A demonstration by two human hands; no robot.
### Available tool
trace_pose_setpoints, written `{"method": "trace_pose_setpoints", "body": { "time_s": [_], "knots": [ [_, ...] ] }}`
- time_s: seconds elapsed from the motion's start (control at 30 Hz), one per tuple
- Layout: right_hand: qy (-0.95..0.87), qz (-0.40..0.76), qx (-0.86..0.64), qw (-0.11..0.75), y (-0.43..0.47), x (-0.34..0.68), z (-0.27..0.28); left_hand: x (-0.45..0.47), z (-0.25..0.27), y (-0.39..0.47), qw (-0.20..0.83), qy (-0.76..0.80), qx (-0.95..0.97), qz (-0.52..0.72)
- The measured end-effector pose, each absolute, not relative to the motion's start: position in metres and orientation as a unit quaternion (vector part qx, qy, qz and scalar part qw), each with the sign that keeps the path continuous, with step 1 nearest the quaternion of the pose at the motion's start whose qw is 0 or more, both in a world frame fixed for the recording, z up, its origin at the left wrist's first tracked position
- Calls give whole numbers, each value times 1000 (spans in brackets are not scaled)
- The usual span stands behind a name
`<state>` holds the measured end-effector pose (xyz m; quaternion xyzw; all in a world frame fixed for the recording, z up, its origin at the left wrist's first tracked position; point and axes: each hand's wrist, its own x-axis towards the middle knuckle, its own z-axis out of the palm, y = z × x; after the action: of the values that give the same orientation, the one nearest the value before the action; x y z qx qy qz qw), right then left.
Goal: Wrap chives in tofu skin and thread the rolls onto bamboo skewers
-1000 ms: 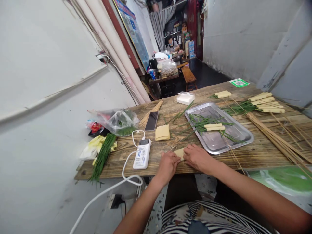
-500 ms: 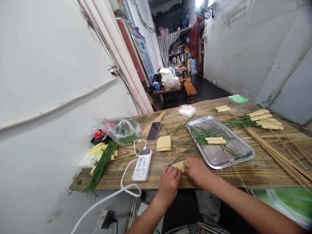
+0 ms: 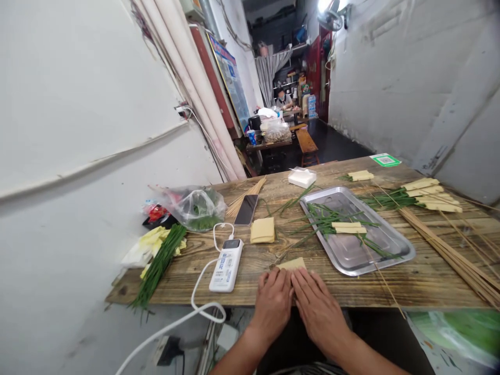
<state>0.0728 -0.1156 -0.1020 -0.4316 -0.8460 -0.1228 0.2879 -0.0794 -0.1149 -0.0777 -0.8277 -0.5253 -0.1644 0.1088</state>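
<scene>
At the table's front edge, a pale yellow tofu sheet (image 3: 292, 264) lies partly under my fingers. My left hand (image 3: 274, 299) is closed on its left part with bent fingers. From the right, my right hand (image 3: 318, 302) grips the near part, its fingers long and close together over the sheet; both thumbs are hidden. A small stack of square tofu sheets (image 3: 262, 230) sits just beyond my hands. To the right, a metal tray (image 3: 346, 266) bears green chives (image 3: 326, 219) and two tofu rolls (image 3: 349, 227) with chives in them.
Finished-looking rolls (image 3: 432, 194) and bamboo skewers (image 3: 449, 255) lie at the right. A power bank (image 3: 226, 268) with a white cable, a phone (image 3: 246, 210), a chive bundle (image 3: 160, 265) and a plastic bag (image 3: 199, 208) are leftward. A white box (image 3: 302, 177) stands behind. Another person (image 3: 283, 99) sits far back.
My right hand has moved from the sheet's right end to its near edge, beside my left hand. More of the sheet's far part shows. The view has shifted slightly.
</scene>
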Motion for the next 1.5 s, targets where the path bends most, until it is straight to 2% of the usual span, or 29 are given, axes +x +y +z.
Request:
{"method": "trace_pose_setpoints", "body": {
  "time_s": [0.57,0.93,1.2,1.5],
  "knots": [
    [-873,-96,-420,229,-96,66,-94,-83,-82,-109,126,-532,-830,-112],
    [-898,3,-406,171,-68,69,-85,-84,-81,-92,111,-560,-811,-131],
    [-901,29,-402,162,-60,68,-79,-72,-86,-101,141,-547,-803,-188],
    [-893,48,-416,165,-62,73,-72,-73,-83,-102,105,-545,-816,-159]
  ]
}}
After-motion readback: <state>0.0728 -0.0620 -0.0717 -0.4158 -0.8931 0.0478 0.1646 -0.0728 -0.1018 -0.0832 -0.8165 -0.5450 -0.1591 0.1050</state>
